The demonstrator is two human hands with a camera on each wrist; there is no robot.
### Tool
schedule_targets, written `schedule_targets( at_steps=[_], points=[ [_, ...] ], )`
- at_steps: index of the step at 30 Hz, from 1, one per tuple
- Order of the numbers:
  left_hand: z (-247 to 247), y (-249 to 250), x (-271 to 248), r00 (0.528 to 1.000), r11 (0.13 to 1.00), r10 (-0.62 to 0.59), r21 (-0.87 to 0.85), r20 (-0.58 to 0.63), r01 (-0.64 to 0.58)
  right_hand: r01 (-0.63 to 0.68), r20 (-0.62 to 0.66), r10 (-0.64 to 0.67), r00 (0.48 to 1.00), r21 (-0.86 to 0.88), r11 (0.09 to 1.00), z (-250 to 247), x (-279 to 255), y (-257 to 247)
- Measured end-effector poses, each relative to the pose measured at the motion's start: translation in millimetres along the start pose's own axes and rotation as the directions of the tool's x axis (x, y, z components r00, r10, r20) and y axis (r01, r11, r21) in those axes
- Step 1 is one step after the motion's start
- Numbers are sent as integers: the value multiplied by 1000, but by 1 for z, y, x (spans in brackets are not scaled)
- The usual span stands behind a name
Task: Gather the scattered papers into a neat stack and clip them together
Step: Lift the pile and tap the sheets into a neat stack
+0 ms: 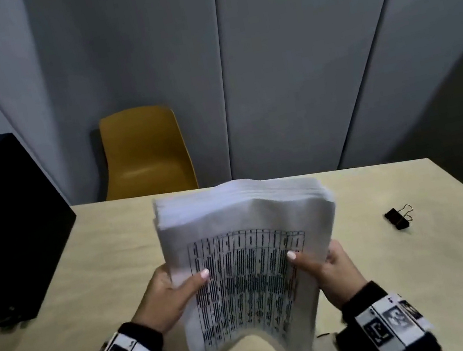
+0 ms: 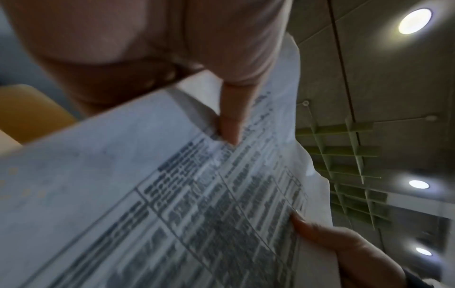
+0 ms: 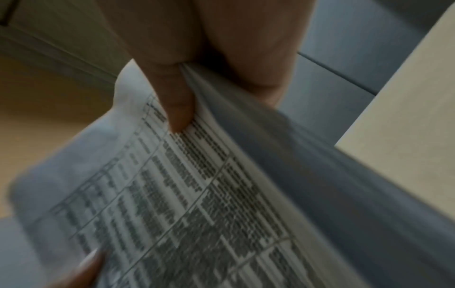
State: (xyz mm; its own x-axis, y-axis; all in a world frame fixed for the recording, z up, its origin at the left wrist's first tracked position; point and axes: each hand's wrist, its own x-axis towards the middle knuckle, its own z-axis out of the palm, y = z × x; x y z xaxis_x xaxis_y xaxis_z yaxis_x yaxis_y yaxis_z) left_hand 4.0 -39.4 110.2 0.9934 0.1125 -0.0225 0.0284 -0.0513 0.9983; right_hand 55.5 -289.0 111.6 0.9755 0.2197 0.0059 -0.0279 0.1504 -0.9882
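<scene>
A thick stack of white papers [image 1: 249, 252] with a printed table on the top sheet stands raised above the beige table [image 1: 85, 261], its far edge fanned. My left hand [image 1: 175, 288] grips its left side, thumb on the print. My right hand [image 1: 321, 264] grips the right side the same way. The left wrist view shows my left hand [image 2: 229, 109] with its thumb pressed on the stack of papers [image 2: 147, 194]. In the right wrist view my right hand [image 3: 179, 101] pinches the stack of papers [image 3: 197, 194] at its edge. A black binder clip [image 1: 396, 218] lies on the table to the right, apart from both hands.
A yellow chair [image 1: 145, 156] stands behind the table's far edge. A black box [image 1: 1, 220] sits at the table's left side. Grey wall panels [image 1: 266, 62] close off the back.
</scene>
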Motion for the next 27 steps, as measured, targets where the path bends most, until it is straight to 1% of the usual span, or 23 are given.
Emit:
schedule_targets(
  at_steps=[3, 4, 6, 7, 10, 12, 14, 17, 19, 21, 24, 25, 26, 27],
  points=[
    [12, -6, 1, 995, 997, 73, 15, -68, -72, 57, -63, -59, 996, -30, 998, 4, 1, 3],
    [14, -8, 1, 993, 996, 91, 16, -71, -91, 70, -72, -73, 995, -46, 996, 3, 1, 3],
    [17, -8, 1, 993, 996, 95, 12, -71, -94, 85, -57, -88, 994, -63, 994, -1, -2, 4],
    [16, -8, 0, 990, 995, 104, 5, -93, -104, 90, -58, -94, 994, -72, 993, -4, -3, 5],
    [10, -10, 3, 966, 979, 200, 6, -161, -202, 93, -124, -103, 987, -83, 992, -9, -3, 7],
    [11, -10, 6, 951, 968, 251, 23, -180, -251, 107, -152, -118, 981, -79, 991, -8, -1, 9],
    [20, -6, 6, 946, 965, 259, 21, -195, -260, 132, -161, -141, 977, -68, 989, -3, 0, 12],
    [29, -2, 6, 929, 960, 274, 11, -247, -280, 169, -185, -171, 968, -31, 985, 2, 2, 12],
    [30, 2, 5, 920, 953, 297, 19, -257, -303, 190, -204, -200, 958, -65, 980, 1, 2, 10],
    [30, 6, 3, 884, 924, 383, 115, -268, -365, 251, -212, -276, 937, -140, 958, 2, -1, 8],
    [32, 14, 0, 787, 870, 493, 179, -372, -460, 390, -233, -447, 864, -251, 886, 6, -6, 0],
    [31, 16, 1, 751, 840, 542, 254, -377, -479, 434, -222, -510, 831, -313, 845, 7, -6, -4],
    [30, 18, 2, 720, 788, 606, 379, -338, -485, 469, -187, -573, 798, -403, 786, 8, -5, -8],
    [29, 20, 4, 704, 725, 654, 494, -277, -480, 490, -134, -627, 768, -508, 709, 8, -4, -11]
  ],
)
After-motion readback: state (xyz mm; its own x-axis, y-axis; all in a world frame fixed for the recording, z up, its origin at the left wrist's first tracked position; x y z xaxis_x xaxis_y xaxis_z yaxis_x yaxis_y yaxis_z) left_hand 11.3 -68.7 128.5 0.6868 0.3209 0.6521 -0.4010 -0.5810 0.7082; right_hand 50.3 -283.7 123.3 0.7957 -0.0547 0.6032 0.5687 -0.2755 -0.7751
